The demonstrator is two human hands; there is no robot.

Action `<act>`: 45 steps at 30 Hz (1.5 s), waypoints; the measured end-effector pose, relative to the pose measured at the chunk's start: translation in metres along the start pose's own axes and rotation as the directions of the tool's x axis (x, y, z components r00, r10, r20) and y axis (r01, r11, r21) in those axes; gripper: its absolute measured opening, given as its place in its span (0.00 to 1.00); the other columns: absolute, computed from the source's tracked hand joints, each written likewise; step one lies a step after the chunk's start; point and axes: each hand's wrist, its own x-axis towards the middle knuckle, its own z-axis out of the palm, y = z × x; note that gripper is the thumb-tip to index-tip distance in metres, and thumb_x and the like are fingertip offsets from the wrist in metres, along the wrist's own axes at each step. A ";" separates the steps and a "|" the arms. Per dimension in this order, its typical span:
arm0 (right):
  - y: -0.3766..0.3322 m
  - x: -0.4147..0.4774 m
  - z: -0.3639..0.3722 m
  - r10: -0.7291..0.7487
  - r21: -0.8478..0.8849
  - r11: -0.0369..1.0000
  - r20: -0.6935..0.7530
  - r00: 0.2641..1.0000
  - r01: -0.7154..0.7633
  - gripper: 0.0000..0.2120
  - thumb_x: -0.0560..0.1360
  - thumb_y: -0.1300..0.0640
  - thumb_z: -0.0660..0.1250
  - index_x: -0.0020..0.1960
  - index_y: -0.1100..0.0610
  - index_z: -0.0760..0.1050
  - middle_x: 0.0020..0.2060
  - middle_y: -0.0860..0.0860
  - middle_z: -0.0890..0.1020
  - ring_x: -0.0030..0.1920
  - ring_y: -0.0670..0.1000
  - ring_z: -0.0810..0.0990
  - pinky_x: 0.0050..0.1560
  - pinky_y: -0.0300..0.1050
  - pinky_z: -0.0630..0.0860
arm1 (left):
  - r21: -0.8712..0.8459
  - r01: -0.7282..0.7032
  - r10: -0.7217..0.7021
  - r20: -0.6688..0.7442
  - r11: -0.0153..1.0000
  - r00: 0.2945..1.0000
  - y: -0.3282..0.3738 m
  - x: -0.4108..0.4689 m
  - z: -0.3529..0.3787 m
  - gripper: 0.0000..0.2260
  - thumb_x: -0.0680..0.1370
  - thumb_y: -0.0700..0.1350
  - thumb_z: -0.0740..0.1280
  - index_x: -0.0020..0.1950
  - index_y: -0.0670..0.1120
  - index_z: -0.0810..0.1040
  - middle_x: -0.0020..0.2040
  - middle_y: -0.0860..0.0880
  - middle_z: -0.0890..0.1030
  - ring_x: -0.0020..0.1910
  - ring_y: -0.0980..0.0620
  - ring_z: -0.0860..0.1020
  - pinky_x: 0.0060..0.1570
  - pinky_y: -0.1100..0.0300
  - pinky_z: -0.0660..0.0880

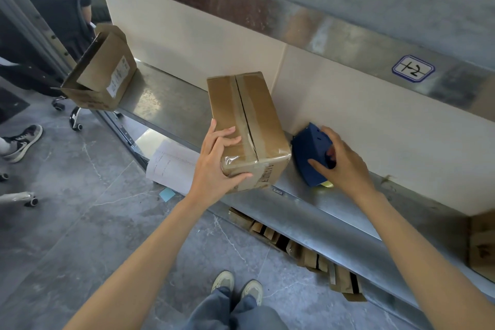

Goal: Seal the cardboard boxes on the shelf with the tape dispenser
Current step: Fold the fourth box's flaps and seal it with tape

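Left grip clasps taped box, right grip curls round tape dispenser beside it (open box further left: unsealed).

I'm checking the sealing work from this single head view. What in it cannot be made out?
Head view only:
- How much tape is left: hidden inside the tape dispenser under the right hand.
- Taped box: near left corner covered by the left hand; underside and far end face away.
- Box at the right edge: cut off by the frame.
- Open box: label print too small to read.
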 end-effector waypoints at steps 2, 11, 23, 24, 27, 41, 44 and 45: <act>-0.013 0.000 -0.009 -0.084 0.029 0.996 0.000 0.996 0.084 0.38 0.73 0.45 0.73 0.76 0.38 0.55 0.55 0.44 0.72 0.53 0.45 0.74 0.49 0.46 0.74 | -0.013 -0.006 0.007 0.029 1.000 1.000 -0.001 0.001 -0.003 0.33 0.66 0.53 0.81 0.66 0.47 0.73 0.73 0.53 0.69 0.81 0.50 0.51 0.75 0.48 0.61; -0.089 0.004 -0.014 -0.379 0.308 0.899 0.189 0.906 0.311 0.43 0.67 0.43 0.78 0.73 0.29 0.57 0.70 0.33 0.67 0.72 0.37 0.64 0.70 0.42 0.66 | -0.068 -0.004 0.009 0.085 0.998 0.996 0.002 0.002 -0.014 0.31 0.68 0.61 0.76 0.67 0.50 0.74 0.73 0.54 0.69 0.81 0.51 0.51 0.73 0.38 0.63; -0.082 0.005 -0.002 -0.342 0.273 0.910 0.071 0.937 0.312 0.31 0.71 0.50 0.76 0.71 0.45 0.70 0.65 0.42 0.75 0.65 0.38 0.70 0.68 0.40 0.70 | -0.039 -0.040 0.043 0.087 0.998 0.995 -0.004 0.002 -0.019 0.25 0.72 0.54 0.75 0.66 0.49 0.76 0.72 0.55 0.71 0.80 0.51 0.54 0.76 0.43 0.61; -0.082 0.004 -0.003 -0.345 0.262 0.912 0.075 0.935 0.316 0.31 0.71 0.49 0.76 0.71 0.45 0.69 0.65 0.42 0.75 0.66 0.38 0.70 0.68 0.40 0.69 | -0.040 -0.040 0.043 0.079 0.998 0.996 -0.003 0.002 -0.018 0.25 0.72 0.55 0.75 0.66 0.49 0.76 0.72 0.55 0.71 0.80 0.51 0.54 0.75 0.43 0.62; -0.084 0.003 -0.002 -0.364 0.240 0.909 0.063 0.929 0.340 0.32 0.70 0.48 0.77 0.71 0.45 0.69 0.65 0.41 0.75 0.66 0.39 0.71 0.67 0.39 0.70 | -0.050 -0.037 0.038 0.035 0.998 0.999 -0.001 0.000 -0.014 0.25 0.73 0.58 0.74 0.65 0.48 0.76 0.71 0.54 0.72 0.80 0.51 0.55 0.71 0.40 0.67; -0.110 0.002 0.002 -0.394 0.045 0.918 -0.027 0.919 0.395 0.26 0.72 0.43 0.71 0.67 0.49 0.70 0.58 0.43 0.77 0.60 0.43 0.69 0.46 0.42 0.76 | -0.073 0.067 -0.078 -0.150 0.995 0.986 0.017 0.001 0.000 0.17 0.72 0.55 0.72 0.55 0.47 0.81 0.65 0.58 0.77 0.78 0.55 0.60 0.54 0.44 0.79; -0.112 0.002 0.007 -0.384 0.049 0.921 -0.051 0.922 0.386 0.25 0.71 0.45 0.71 0.65 0.49 0.72 0.56 0.42 0.77 0.59 0.44 0.70 0.43 0.43 0.77 | -0.085 0.106 -0.121 -0.192 0.991 0.974 0.021 0.003 0.003 0.14 0.70 0.52 0.69 0.52 0.47 0.82 0.63 0.58 0.79 0.77 0.58 0.61 0.49 0.50 0.80; -0.111 0.002 0.007 -0.372 0.069 0.925 -0.054 0.927 0.375 0.23 0.71 0.46 0.71 0.64 0.49 0.72 0.55 0.42 0.77 0.59 0.44 0.70 0.43 0.44 0.77 | -0.094 0.115 -0.131 -0.189 0.989 0.973 0.021 0.003 0.004 0.13 0.71 0.51 0.69 0.52 0.48 0.82 0.63 0.60 0.78 0.77 0.59 0.61 0.50 0.50 0.80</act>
